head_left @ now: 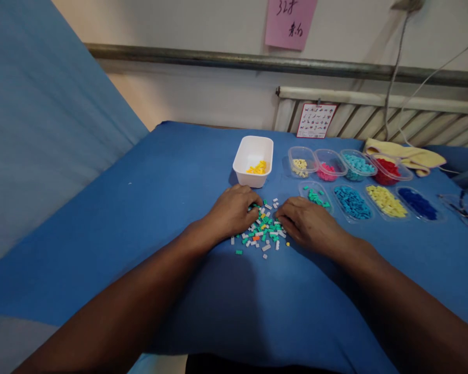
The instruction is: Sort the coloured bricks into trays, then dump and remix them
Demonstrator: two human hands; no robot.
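A loose pile of small toy building bricks [265, 248], mostly green and pale grey with a few yellow and orange ones, lies on the blue cloth between my hands. My left hand [234, 212] rests at the pile's left edge, its fingers curled and its thumb and forefinger close together by some green bricks. On the right edge, my right hand [310, 222] is curled too, fingertips down at the bricks. Whatever either hand pinches is too small or hidden to make out. Just behind the pile stands a white plastic tub [253, 179] with yellow bricks [258, 167] inside.
Several clear tubs of sorted bricks stand in two rows to the right, including green bricks [315, 196], blue bricks [352, 202] and red bricks [387, 168]. Behind them lie a yellow cloth [407, 154] and a radiator [432, 117]. Glasses [462, 210] lie far right.
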